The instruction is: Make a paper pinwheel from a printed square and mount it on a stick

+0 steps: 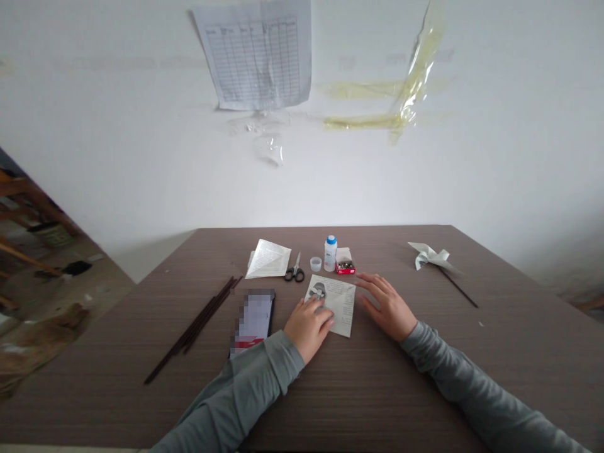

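Observation:
A square piece of printed paper (342,308) with a grey picture on it lies flat on the table in front of me. My left hand (309,327) rests on its lower left part, fingers stretched over the print. To the right of the paper, my right hand (387,305) is open, its fingers spread and holding nothing. Just beyond those fingertips stands a small red and white box (345,267) with small metal pieces inside. Beside the box is a white bottle (330,255) with a blue cap, then a small clear cup (316,264).
Black-handled scissors (295,272) lie near more printed paper sheets (271,258). A phone (255,321) is by my left forearm, with several dark thin sticks (198,324) farther left. A paper pinwheel (431,258) on a stick lies at right. The white wall (141,157) borders the table's (495,352) far edge.

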A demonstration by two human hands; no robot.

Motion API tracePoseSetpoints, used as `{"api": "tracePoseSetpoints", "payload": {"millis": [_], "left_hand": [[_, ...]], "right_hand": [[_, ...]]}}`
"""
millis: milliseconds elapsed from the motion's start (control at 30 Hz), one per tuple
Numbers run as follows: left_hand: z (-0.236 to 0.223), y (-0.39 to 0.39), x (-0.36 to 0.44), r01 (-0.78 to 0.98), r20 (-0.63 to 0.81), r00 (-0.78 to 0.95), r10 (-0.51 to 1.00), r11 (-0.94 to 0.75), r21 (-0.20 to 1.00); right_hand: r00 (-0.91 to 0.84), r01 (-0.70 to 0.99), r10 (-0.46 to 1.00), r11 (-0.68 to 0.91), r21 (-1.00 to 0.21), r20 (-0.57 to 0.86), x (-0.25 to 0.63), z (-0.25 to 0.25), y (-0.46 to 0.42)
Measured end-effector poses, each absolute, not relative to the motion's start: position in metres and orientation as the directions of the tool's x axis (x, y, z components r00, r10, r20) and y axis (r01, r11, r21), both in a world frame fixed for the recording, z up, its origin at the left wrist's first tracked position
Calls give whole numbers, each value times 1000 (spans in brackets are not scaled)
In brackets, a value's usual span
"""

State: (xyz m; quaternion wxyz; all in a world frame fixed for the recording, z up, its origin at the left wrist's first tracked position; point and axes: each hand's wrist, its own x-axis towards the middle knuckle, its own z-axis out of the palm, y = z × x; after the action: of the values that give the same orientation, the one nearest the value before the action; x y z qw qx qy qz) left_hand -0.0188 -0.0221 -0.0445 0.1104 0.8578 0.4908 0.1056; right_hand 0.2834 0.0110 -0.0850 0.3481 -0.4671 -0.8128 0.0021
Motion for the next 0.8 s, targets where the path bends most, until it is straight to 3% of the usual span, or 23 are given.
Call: {"api": "tracePoseSetpoints", "payload": {"millis": [267, 567, 800], "left_hand": [[-46, -18, -8, 802, 93, 492, 865, -493, 339], [-50, -27, -13, 859, 74, 458, 886, -463, 220], [-48, -31, -18, 890, 97, 391, 915, -402, 213]], "right_hand": [[-586, 705, 759, 651, -283, 285, 247, -86, -4], [-449, 850, 866, 490, -196, 220, 229, -90, -18], [-393, 900, 913, 407, -156, 113, 248, -89, -11]]}}
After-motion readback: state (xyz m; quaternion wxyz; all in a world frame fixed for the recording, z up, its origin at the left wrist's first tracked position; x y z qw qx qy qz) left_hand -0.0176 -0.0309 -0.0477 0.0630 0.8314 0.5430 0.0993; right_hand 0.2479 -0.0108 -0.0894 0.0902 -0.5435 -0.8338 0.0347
